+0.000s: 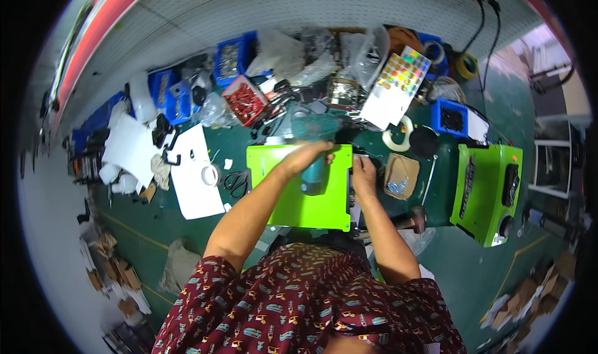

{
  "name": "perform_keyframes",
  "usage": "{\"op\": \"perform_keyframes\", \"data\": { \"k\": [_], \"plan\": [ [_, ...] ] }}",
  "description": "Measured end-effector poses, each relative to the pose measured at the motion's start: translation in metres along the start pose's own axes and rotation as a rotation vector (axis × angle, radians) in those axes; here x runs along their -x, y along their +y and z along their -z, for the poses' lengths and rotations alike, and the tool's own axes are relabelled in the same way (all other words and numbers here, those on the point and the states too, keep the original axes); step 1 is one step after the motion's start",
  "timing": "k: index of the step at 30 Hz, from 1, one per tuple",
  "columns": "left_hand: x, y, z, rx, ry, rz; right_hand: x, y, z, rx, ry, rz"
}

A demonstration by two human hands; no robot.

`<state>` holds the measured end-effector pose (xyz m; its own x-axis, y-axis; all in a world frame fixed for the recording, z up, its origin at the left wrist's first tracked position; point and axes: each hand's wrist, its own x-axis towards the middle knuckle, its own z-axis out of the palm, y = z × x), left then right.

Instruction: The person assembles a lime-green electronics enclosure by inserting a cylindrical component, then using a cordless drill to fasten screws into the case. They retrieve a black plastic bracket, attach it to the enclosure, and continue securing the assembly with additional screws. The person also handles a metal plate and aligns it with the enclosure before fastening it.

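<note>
A bright green metal case point(286, 195) lies in front of me on the bench, its flat face up. My left hand point(305, 157) is closed round the handle of a teal cordless drill point(315, 128), which is held over the case's far part. The drill's head is smeared by motion, and its tip cannot be made out. At the right edge of the case, my right hand point(364, 174) has its fingers bent and drawn together. Whatever they grip is hidden by the hand.
A hammer point(416, 221) and a cardboard tray of small screws point(400, 176) lie to the right. Farther right stands another green case point(489, 192). Scissors point(237, 183) and a tape roll point(210, 175) lie left. Behind are a red parts bin point(246, 100) and several blue bins.
</note>
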<state>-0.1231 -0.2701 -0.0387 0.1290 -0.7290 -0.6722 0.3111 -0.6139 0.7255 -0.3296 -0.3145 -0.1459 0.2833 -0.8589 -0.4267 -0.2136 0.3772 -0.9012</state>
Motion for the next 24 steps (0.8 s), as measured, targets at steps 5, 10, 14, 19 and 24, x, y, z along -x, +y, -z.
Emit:
{"op": "perform_keyframes", "data": {
  "k": [5, 10, 14, 19, 24],
  "plan": [
    [0.002, -0.02, 0.01, 0.123, 0.012, -0.032, 0.019, -0.004, 0.043, 0.121, 0.009, 0.003],
    [0.009, -0.004, -0.005, 0.279, 0.014, -0.067, 0.009, 0.013, 0.155, 0.565, 0.262, 0.222],
    [0.022, -0.002, -0.012, 0.287, 0.062, -0.097, -0.011, -0.012, 0.155, 1.061, -0.021, 0.161],
    [0.069, -0.018, -0.009, 0.183, 0.02, -0.218, -0.029, -0.011, 0.138, 1.201, -0.148, 0.022],
    [0.147, -0.034, -0.008, 0.079, 0.076, -0.282, -0.038, -0.005, 0.137, 1.135, -0.089, 0.094]
  ]
}}
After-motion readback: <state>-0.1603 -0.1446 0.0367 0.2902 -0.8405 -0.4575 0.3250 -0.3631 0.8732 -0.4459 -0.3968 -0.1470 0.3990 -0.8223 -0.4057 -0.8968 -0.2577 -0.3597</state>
